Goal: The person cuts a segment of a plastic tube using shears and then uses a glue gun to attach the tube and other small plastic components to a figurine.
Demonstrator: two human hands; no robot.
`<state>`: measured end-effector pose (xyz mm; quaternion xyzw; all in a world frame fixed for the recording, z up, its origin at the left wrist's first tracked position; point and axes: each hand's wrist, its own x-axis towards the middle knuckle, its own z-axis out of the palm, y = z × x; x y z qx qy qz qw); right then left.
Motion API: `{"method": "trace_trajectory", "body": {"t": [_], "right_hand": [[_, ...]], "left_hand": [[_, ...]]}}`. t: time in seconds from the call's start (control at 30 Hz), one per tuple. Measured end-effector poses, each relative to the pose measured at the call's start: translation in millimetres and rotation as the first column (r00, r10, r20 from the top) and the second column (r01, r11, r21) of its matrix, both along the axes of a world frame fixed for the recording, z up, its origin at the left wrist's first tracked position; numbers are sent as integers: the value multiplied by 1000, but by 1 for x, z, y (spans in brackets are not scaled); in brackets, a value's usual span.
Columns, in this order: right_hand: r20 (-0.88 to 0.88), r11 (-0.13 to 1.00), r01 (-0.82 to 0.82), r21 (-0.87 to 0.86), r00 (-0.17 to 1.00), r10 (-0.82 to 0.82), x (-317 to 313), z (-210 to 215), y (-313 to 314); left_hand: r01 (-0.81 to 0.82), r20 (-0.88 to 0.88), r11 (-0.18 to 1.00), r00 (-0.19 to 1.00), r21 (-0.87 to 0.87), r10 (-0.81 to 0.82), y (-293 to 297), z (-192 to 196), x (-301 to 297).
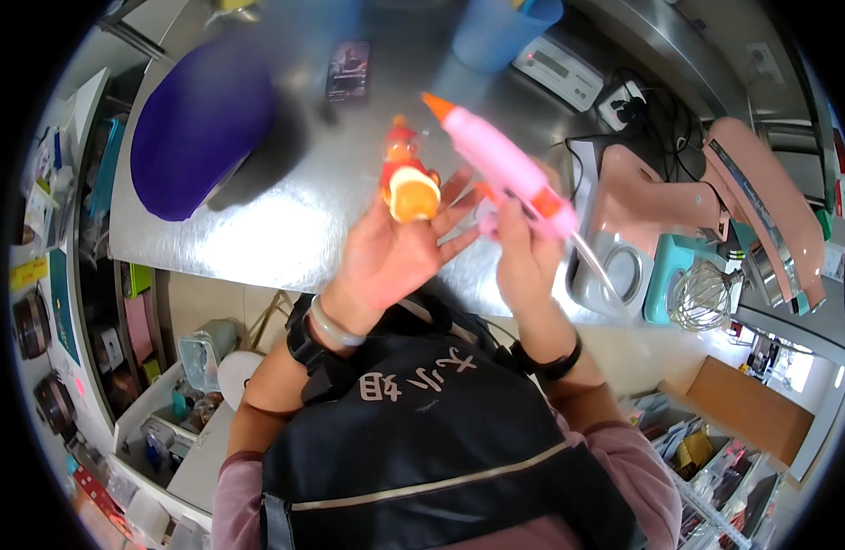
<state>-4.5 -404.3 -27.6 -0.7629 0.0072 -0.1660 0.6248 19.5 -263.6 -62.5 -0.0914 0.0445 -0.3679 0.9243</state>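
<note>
My left hand [386,252] is turned palm up, its fingers bent around a small red and orange figurine [406,174]. The figurine's round orange base with a cream rim faces me. In my right hand [525,266] is a pink hot glue gun [500,156], gripped by its handle. Its orange nozzle points up and to the left, just beyond the figurine and apart from it. From the gun's back end sticks a clear glue stick [597,263]. Both hands are above the near edge of the steel table [212,243].
A purple rounded thing [198,128] stands at the left, a phone [349,71] behind the figurine. A blue cup [505,37], a white scale [558,71] and tangled cables [656,115] lie far right. Nearer are a pink stand mixer [661,188] and a wire whisk [705,295].
</note>
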Motion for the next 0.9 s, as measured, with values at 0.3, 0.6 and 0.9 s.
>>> {"method": "trace_trajectory", "body": {"t": [0.3, 0.6, 0.9], "right_hand": [[68, 975, -114, -191, 989, 129, 16, 4, 13], [308, 972, 179, -154, 943, -125, -13, 24, -15], [326, 968, 204, -145, 934, -148, -14, 22, -22]], "left_hand": [[-127, 170, 968, 981, 214, 91, -3, -3, -4], [-207, 243, 931, 961, 300, 135, 6, 7, 7], [-233, 356, 902, 930, 364, 96, 13, -5, 3]]}}
